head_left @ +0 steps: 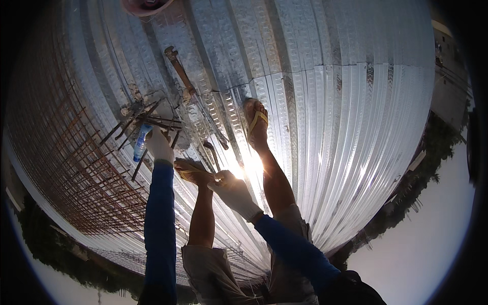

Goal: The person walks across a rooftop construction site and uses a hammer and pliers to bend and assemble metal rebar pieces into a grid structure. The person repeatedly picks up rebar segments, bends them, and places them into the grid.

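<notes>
My left hand (160, 146), in a whitish glove, is closed at the side of a clear plastic bottle with a blue label (143, 138). The bottle's blue cap points down toward me. Dark steel bars (150, 122) stick out of a rough opening just beyond that hand. My right hand (233, 193), gloved too, is closed in front of my left foot. From its fingertips rises a thin dark metal tool with a bent end (210, 150); glare and shadow obscure its exact kind.
Ribbed metal decking (325, 117) spreads underfoot, with strong sun glare between my feet. A rusty hammer (180, 70) and a metal rod (216, 127) lie ahead. A rusty rebar grid (91, 178) covers the left side. A reddish round object (146, 6) is at the far edge.
</notes>
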{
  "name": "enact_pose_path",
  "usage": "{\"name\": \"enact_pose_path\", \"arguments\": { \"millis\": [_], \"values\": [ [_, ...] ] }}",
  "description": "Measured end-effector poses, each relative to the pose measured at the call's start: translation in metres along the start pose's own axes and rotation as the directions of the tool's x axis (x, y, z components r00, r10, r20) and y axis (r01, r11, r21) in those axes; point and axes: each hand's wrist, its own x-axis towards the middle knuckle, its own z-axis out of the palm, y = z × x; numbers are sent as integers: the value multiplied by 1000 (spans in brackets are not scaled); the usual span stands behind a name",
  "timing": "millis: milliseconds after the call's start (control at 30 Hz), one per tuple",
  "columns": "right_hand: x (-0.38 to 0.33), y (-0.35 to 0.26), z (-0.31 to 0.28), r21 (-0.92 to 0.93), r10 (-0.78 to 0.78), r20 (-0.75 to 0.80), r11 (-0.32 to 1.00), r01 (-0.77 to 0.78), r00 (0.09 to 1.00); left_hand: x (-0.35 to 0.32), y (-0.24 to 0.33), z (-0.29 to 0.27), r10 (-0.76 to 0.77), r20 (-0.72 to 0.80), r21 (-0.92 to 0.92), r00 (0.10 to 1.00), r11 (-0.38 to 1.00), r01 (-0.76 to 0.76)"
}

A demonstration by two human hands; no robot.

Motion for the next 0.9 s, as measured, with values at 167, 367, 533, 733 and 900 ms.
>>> {"name": "enact_pose_path", "arguments": {
  "millis": [167,367,533,733,900],
  "values": [
    [5,19,22,173,-102,-181,976,134,978,-139,33,-14,267,121,302,956,907,-292],
    [-7,16,35,183,34,-128,983,-10,991,-216,-4,-81,-2,289,534,957,830,-159],
    [-30,19,60,344,-24,-202,934,93,979,-243,-26,-133,-90,440,606,894,764,-221],
    [-43,40,146,375,94,-401,925,69,911,-238,13,-175,-44,606,676,794,555,-485],
    [-97,55,214,435,112,-258,900,12,960,-209,56,-236,-22,614,732,789,390,-559]
  ]
}}
